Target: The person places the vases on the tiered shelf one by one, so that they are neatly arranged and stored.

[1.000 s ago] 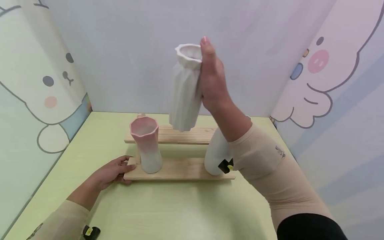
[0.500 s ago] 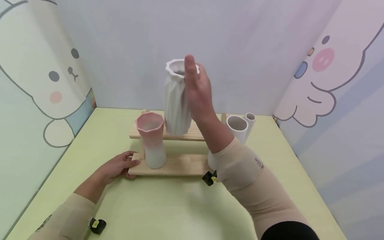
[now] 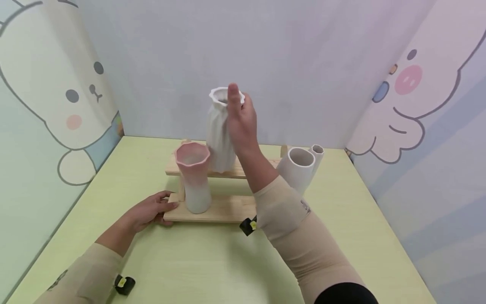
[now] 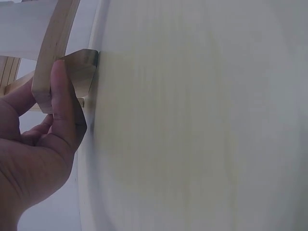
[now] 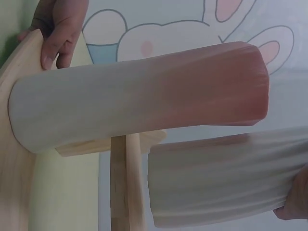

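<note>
Left hand [image 3: 149, 211] is clamped on rack's [image 3: 225, 210] front-left corner, likely as brace; white vase [image 3: 219, 137] is gripped high by right hand [image 3: 243, 122].

"How's the light in the head view?"
"Bright and diffuse, with a pale sheen on the counter [image 3: 205, 266] and a soft-edged shadow beside the right sleeve [image 3: 303, 236]."
"Where's it coming from?"
"I can't tell."
"And the wrist views?"
"Dimmer and greyer, both slightly hazy. In the right one, the shelf board [image 5: 14, 187] bows with lens distortion."
</note>
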Demonstrator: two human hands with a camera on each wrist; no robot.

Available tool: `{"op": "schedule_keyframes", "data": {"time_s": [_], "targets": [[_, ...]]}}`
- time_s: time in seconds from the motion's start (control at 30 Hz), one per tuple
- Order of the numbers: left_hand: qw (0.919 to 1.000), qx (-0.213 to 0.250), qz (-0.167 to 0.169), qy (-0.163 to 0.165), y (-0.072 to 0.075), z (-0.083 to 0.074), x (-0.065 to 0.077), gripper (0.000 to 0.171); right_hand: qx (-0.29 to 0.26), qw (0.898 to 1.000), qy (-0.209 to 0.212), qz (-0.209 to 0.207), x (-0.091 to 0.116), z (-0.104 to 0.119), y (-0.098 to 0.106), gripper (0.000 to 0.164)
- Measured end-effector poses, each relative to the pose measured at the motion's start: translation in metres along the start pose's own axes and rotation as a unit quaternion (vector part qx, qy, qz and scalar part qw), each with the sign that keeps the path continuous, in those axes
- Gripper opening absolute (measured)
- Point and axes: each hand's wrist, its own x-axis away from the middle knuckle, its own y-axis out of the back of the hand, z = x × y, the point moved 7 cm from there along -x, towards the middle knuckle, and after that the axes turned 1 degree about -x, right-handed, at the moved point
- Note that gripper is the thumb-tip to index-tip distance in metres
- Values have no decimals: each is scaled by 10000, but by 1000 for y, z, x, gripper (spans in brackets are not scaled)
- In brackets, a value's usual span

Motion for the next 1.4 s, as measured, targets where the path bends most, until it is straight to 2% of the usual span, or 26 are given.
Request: {"op": "schedule_keyframes", "data": {"time_s": [0.43,0.73,1.13,1.4], "targets": [[10000,41,-19,10,0,0,0,70,278,9992,60,266,-13,-18,-24,44],[9999,51,79,-84,-3,-1,4,64,377,9979,97,516,-12,-21,-39,45],[10000,74,-55,-16,1,2,11,68,328,9960,-91,829,-10,-20,-61,44],[9999,109,95,-89,-2,-2,14,68,444,9945,-174,934,-9,-20,-66,49]]}}
